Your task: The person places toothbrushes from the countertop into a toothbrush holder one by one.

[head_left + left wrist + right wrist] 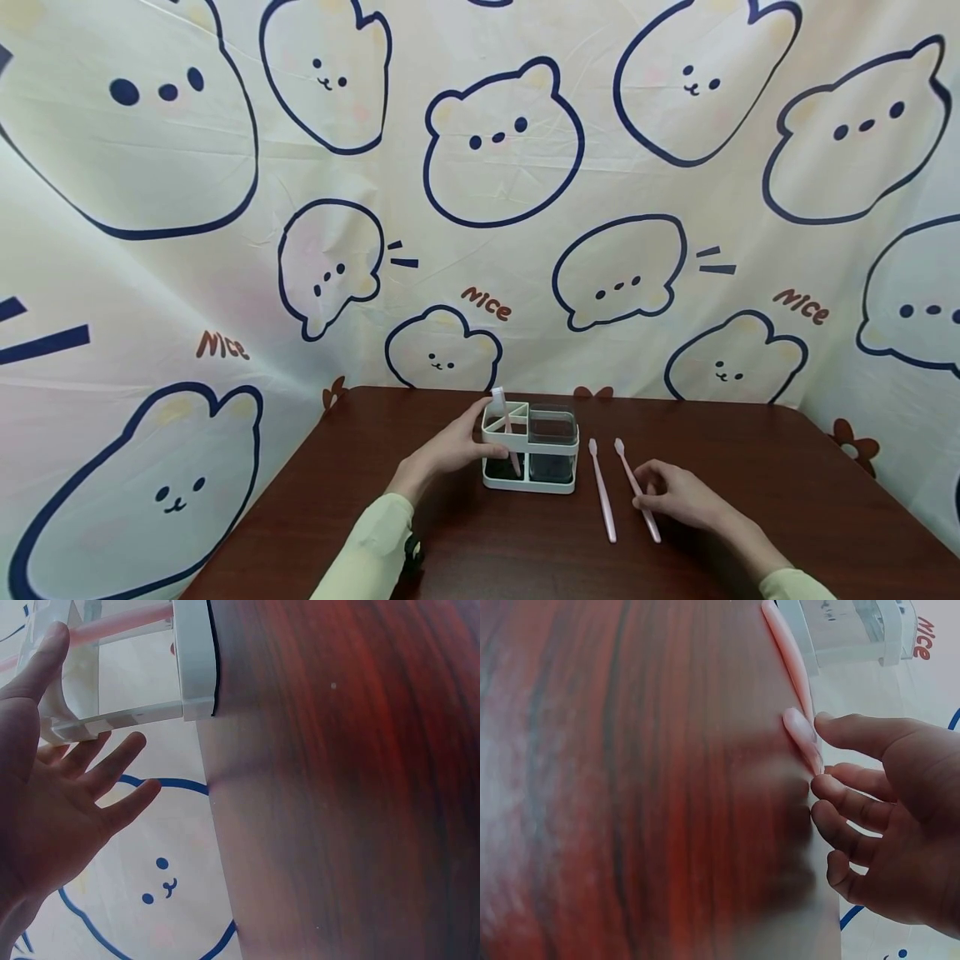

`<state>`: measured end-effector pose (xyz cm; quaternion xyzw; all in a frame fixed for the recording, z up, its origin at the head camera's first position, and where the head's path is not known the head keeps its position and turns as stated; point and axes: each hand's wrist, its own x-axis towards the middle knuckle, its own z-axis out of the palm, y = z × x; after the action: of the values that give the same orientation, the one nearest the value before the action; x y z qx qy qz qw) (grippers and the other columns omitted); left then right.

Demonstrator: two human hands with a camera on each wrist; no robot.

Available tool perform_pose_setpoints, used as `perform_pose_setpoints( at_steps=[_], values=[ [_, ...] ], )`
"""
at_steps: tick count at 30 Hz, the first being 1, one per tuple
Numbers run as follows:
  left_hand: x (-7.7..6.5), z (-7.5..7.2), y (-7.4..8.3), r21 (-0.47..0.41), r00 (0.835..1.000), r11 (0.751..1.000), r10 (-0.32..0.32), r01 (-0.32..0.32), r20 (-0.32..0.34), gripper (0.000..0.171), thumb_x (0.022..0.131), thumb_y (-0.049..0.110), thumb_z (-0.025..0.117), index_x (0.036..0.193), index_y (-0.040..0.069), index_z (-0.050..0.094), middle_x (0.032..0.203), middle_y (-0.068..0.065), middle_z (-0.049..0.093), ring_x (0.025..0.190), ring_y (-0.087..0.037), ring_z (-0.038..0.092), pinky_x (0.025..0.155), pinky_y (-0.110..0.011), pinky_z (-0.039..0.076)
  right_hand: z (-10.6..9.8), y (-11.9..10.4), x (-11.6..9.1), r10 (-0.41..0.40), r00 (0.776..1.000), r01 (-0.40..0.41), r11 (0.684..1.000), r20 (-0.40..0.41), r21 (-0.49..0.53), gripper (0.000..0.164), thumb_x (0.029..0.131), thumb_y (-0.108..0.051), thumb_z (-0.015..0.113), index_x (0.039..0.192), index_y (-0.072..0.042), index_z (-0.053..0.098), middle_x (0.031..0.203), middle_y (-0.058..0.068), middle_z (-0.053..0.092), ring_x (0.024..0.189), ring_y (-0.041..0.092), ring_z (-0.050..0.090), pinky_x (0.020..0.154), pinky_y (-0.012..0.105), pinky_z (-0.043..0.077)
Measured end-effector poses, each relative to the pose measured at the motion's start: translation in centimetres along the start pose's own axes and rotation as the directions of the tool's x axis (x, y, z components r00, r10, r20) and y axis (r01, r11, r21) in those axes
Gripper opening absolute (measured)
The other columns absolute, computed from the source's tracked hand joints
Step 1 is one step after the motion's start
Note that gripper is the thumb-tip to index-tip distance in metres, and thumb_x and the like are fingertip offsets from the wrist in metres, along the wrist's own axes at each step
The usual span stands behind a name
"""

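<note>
A clear and white compartment holder (551, 448) stands near the back of the table, with a pink toothbrush (513, 446) leaning in its left compartment. My left hand (453, 442) holds the holder's left side, thumb across the front; in the left wrist view the other fingers (120, 765) reach behind it. Two pink toothbrushes lie to the right of the holder: a nearer-to-it one (602, 492) and a right one (627, 462). My right hand (678, 493) is at the right toothbrush's handle, thumb and index finger spread apart on either side of it, close to the table.
The dark red-brown wooden table (457, 550) carries the holder and brushes. A pale cloth (495, 267) printed with cartoon animals hangs behind and at the sides, close to the table's back edge. A dark compartment (551, 468) fills the holder's right half.
</note>
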<state>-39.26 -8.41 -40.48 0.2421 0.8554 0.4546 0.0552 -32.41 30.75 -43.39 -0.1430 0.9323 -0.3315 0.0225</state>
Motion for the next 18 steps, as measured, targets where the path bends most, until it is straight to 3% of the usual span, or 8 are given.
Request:
perform_pose_setpoints(
  at_steps=[12,18],
  values=[
    [-0.15,0.07,0.10,-0.018,1.000,1.000,-0.009,0.009,-0.001,0.095,0.083,0.043,0.079,0.157,0.026,0.023,0.147,-0.008,0.045,0.128,-0.026,0.047,0.113,-0.060,0.033,0.16,0.30,0.03,0.016,0.999,-0.015,1.000,0.035,-0.015,0.052,0.086,-0.032,0.076,0.122,0.003,0.061,0.076,0.001,0.055,0.062,0.011,0.048,0.054,0.024,0.038],
    [-0.02,0.13,-0.07,-0.021,1.000,1.000,-0.003,0.003,-0.001,0.093,0.082,0.044,0.080,0.155,0.027,0.024,0.142,-0.006,0.050,0.124,-0.024,0.050,0.111,-0.058,0.036,0.31,0.10,0.12,0.030,0.998,-0.031,0.999,0.046,0.029,0.054,0.085,-0.027,0.078,0.122,0.007,0.059,0.072,0.002,0.057,0.062,0.013,0.053,0.053,0.024,0.042]
  ],
)
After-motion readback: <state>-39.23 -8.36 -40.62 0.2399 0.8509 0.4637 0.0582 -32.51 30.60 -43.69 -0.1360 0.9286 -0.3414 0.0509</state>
